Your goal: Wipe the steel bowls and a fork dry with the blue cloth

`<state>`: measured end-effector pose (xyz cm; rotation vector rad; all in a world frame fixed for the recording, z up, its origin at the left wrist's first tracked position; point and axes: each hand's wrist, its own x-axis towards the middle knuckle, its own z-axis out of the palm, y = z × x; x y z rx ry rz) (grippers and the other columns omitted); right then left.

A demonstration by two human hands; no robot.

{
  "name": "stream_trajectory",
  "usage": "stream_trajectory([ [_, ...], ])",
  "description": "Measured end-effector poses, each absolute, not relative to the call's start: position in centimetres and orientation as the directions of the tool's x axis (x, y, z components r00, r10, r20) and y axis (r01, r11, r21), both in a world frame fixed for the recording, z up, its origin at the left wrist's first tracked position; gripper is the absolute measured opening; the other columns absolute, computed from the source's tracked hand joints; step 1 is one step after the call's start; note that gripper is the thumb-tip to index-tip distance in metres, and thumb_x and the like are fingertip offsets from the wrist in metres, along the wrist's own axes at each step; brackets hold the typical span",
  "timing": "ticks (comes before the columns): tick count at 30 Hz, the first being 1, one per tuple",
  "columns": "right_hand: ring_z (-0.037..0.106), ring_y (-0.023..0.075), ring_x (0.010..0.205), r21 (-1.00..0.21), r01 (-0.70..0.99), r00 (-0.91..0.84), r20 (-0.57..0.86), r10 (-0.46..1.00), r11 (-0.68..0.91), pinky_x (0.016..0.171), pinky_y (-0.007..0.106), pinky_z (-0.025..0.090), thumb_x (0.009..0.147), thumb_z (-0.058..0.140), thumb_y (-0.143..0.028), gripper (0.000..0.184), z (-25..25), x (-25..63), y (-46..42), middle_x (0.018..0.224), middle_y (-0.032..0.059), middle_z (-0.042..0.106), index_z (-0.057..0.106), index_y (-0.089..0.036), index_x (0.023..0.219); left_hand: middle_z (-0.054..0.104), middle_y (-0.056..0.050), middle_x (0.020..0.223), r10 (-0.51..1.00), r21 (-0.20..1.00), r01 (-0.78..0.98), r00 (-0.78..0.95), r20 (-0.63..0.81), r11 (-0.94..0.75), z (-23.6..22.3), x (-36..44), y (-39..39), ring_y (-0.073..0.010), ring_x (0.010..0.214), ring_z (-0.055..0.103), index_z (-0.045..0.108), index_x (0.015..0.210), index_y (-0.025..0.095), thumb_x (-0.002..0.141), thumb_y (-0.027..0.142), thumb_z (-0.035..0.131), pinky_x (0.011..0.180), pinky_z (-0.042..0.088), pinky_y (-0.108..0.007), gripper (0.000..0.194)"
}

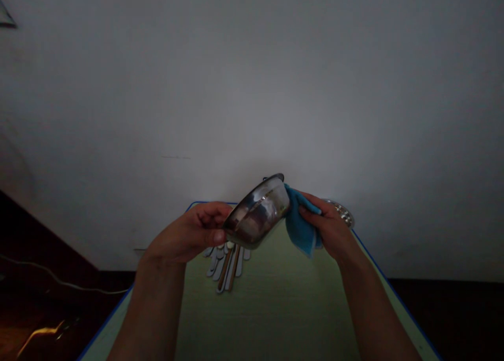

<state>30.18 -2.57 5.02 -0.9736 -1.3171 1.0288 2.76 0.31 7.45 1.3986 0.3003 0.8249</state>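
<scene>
A shiny metal bowl (258,214) is held tilted above the table, its outer side facing me. My left hand (197,229) grips its lower left rim, with the thumb in front and the fingers behind. In my right hand (325,222) a blue cloth (301,224) is pinched, and its upper edge meets the right side of the bowl. The loose part of the cloth hangs down below my fingers. Under the bowl, several pieces of cutlery (228,269) lie with their handles toward me. The bowl hides their far ends.
The pale green table (268,308) has a blue edge and stands against a grey wall (252,77). A metal dish with holes (342,212) sits at the table's back right, partly behind my right hand. A white cable (66,282) runs along the left.
</scene>
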Motion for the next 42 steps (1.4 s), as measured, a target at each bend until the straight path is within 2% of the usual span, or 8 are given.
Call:
stream_trajectory([
  [14,0.063,0.0232,0.098,-0.969,-0.079,-0.002,0.235,0.972,0.234,0.087,0.041,0.049,0.074,0.068,-0.037,0.037,4.8,30.0,-2.5,0.109,0.0004,0.07,0.066,-0.033,0.111,0.076,-0.003,0.082,0.67,0.921,-0.39,0.681,0.297,-0.012,7.8,3.1,0.1,-0.0144,0.071,0.069,0.072,0.089,0.017,0.066,0.021,0.079,0.066,0.053,-0.02,0.025],
  [26,0.065,0.0222,0.09,-0.965,-0.2,0.008,0.171,0.985,0.169,0.087,0.041,0.049,0.07,0.073,-0.034,0.038,5.0,29.8,-2.8,0.101,0.0009,0.072,0.068,-0.031,0.107,0.075,-0.004,0.088,0.683,0.905,-0.425,0.669,0.295,0.026,7.8,3.3,0.1,-0.016,0.077,0.069,0.07,0.095,0.017,0.068,0.021,0.078,0.071,0.054,-0.023,0.028],
  [35,0.064,0.0155,0.078,-0.952,-0.28,0.003,0.124,0.992,0.12,0.074,0.028,0.049,0.067,0.075,-0.03,0.035,5.2,29.6,-3.0,0.093,-0.0015,0.073,0.071,-0.03,0.102,0.075,-0.005,0.086,0.717,0.889,-0.45,0.649,0.256,0.09,8.0,3.4,0.1,-0.0184,0.075,0.071,0.07,0.095,0.017,0.064,0.022,0.081,0.068,0.056,-0.024,0.033],
  [42,0.063,0.0159,0.076,-0.949,-0.301,0.022,0.092,0.996,0.094,0.073,0.03,0.048,0.066,0.075,-0.029,0.033,5.0,29.1,-3.0,0.092,-0.0013,0.073,0.072,-0.029,0.099,0.076,-0.004,0.082,0.749,0.865,-0.491,0.611,0.254,0.108,8.0,3.5,0.0,-0.0182,0.072,0.071,0.071,0.093,0.017,0.062,0.023,0.082,0.069,0.057,-0.023,0.033],
])
